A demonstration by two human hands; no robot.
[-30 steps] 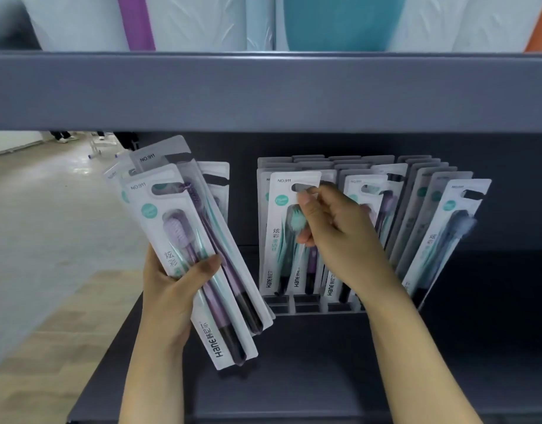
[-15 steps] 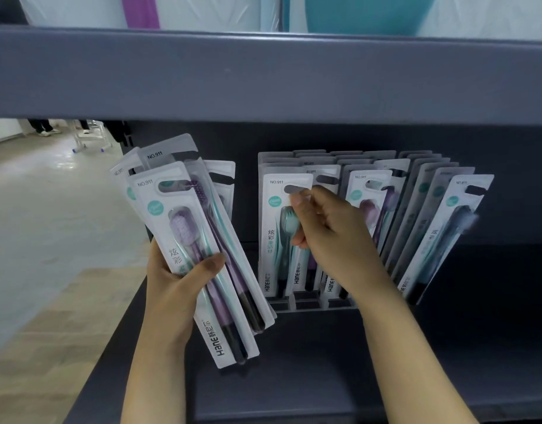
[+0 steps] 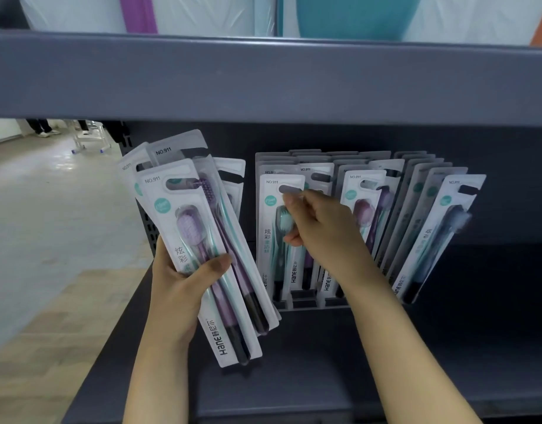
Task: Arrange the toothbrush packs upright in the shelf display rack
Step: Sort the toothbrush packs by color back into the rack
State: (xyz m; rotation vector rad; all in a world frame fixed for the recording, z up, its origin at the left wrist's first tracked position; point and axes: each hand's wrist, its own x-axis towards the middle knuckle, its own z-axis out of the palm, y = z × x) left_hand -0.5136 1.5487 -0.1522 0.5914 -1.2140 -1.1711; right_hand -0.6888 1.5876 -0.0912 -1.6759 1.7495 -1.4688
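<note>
My left hand (image 3: pixel 184 280) grips a fanned stack of several toothbrush packs (image 3: pixel 199 240), white cards marked NO.911, tilted to the left in front of the shelf. My right hand (image 3: pixel 318 228) pinches the top of the front green toothbrush pack (image 3: pixel 272 228), which stands upright in the left slot of the display rack (image 3: pixel 303 302). Behind it and to its right stand many more packs. The rightmost packs (image 3: pixel 438 237) lean to the right.
The grey upper shelf edge (image 3: pixel 263 81) runs close above the packs, with wrapped goods on it. The dark lower shelf (image 3: pixel 324 362) stretches in front of the rack. To the left lies an open aisle floor (image 3: pixel 34 224) with distant feet.
The view has dropped slightly. My right hand stays at the top of the front green pack in the rack, and my left hand keeps the stack almost still.
</note>
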